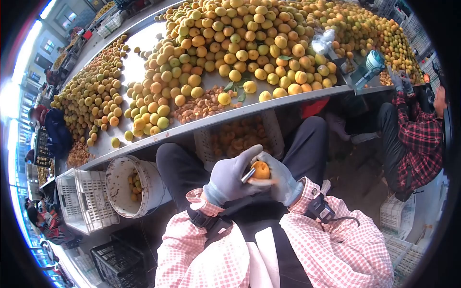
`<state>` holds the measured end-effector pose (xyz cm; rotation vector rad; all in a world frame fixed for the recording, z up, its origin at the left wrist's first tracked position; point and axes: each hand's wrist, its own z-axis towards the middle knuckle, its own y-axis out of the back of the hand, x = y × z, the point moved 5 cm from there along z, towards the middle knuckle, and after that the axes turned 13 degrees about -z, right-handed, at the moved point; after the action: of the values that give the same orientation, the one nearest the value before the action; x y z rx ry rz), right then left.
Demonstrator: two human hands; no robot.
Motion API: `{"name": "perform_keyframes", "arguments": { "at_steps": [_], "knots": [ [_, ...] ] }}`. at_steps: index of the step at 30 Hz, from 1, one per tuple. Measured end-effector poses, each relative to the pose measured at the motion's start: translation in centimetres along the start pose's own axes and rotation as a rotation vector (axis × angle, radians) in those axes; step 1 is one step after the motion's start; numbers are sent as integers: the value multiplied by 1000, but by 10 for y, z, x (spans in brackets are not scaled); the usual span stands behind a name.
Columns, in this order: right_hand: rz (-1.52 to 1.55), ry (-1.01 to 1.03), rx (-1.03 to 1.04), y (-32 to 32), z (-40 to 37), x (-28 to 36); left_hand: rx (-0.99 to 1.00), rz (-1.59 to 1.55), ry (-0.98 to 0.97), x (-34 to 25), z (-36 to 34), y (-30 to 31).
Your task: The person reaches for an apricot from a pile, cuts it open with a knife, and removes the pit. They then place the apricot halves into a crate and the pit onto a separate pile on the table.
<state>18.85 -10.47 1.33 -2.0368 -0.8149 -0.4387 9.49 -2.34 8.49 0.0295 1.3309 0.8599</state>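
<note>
In grey gloves, my two hands meet above my lap. My left hand [229,176] is closed around a small knife [248,175]; only a short silver piece of it shows beside the fruit. My right hand [284,178] grips an orange apricot [260,170] with a dark spot or cut on its face. The fingers of both hands press close about this fruit and partly hide it. Below them, between my knees, a white crate [203,144] holds orange apricot pieces [240,139].
A metal-edged table [211,120] bears a large apricot heap [230,38] and a pile of pits [206,103]. A white bucket [156,177] with some fruit and white crates [86,199] stand left; a black crate [117,261] is lower. A co-worker in plaid [420,139] sits right.
</note>
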Motion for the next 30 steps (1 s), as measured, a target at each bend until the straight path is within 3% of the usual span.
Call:
{"name": "perform_keyframes", "arguments": {
  "at_steps": [3,5,6,7,9,10,11,13,14,15,17,18,19,21,22,23,25,26,29,30],
  "knots": [
    [20,-20,77,2,3,-4,91,66,-31,-10,2,0],
    [-371,144,60,0,0,10,59,67,-78,-10,3,-1],
    [-901,416,-28,-6,-7,25,31,61,-66,-9,3,-2],
    [-899,413,-29,-6,-6,24,3,54,-53,-8,3,-3],
    [-1338,987,-157,-20,-18,36,-13,-7,-83,-6,1,-5],
    [-1138,990,-225,-15,-16,30,-28,-68,-111,-7,0,-5],
    [-1138,991,-222,-16,-15,28,-29,-66,-111,-6,0,-6],
    [-1177,1057,-418,-18,-18,32,-74,-228,-14,-1,1,-7],
    [-1363,1335,-733,-26,-25,33,-124,-308,13,-4,1,-7],
    [-1361,1334,-733,-30,-26,36,-123,-307,14,-8,3,-13],
    [-326,765,-279,-15,-7,37,-361,-585,174,-3,6,-15],
    [-536,990,-286,-26,-14,52,-374,-664,257,-2,6,-18],
    [-534,991,-285,-30,-14,61,-374,-662,257,-3,7,-21],
    [-711,1243,-143,-50,-21,77,-510,-1046,386,7,3,-27],
    [-857,1236,-228,-48,-19,82,-449,-527,136,-1,10,-19],
    [-860,1241,-220,-46,-15,83,-456,-525,130,7,7,-16],
    [-459,650,-171,-20,20,68,-259,-1863,636,25,4,-36],
    [-349,525,-150,-8,26,62,-374,-1665,789,25,4,-37],
    [-506,530,-232,33,55,29,-327,-1763,767,33,-2,-33],
    [-62,141,17,5,33,41,-340,-1693,768,36,-2,-28]
  ]
}}
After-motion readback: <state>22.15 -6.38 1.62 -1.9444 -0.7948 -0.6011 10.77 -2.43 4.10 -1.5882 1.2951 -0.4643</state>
